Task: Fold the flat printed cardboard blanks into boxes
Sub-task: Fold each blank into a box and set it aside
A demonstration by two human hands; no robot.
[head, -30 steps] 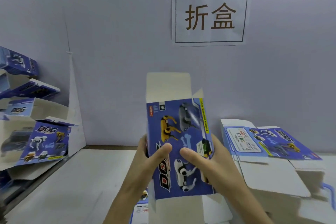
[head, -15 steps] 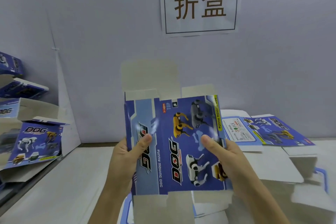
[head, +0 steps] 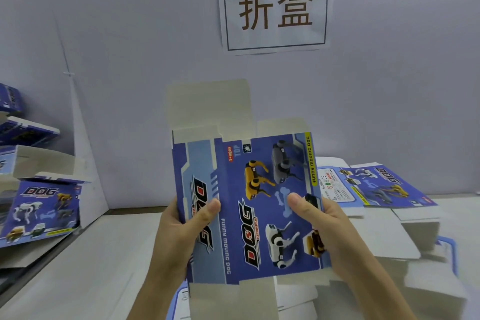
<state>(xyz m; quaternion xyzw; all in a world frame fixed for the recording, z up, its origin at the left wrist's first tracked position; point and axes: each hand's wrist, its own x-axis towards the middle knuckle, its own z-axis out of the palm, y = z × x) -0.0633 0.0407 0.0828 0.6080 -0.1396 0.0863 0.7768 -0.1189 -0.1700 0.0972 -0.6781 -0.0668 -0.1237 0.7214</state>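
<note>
I hold the blank (head: 249,205) upright above the tabletop (head: 91,267), left hand (head: 181,236) and right hand (head: 324,228) each pinching a side edge, fingers behind. It looks half opened; next I'd square it and tuck the flaps. Spare blanks (head: 389,184) lie far right, finished boxes (head: 39,205) left, a sign (head: 275,8) on the wall

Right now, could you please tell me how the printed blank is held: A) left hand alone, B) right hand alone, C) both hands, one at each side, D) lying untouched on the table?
C: the left hand and the right hand each pinch a side edge of the blank, thumbs on its printed face.
</note>
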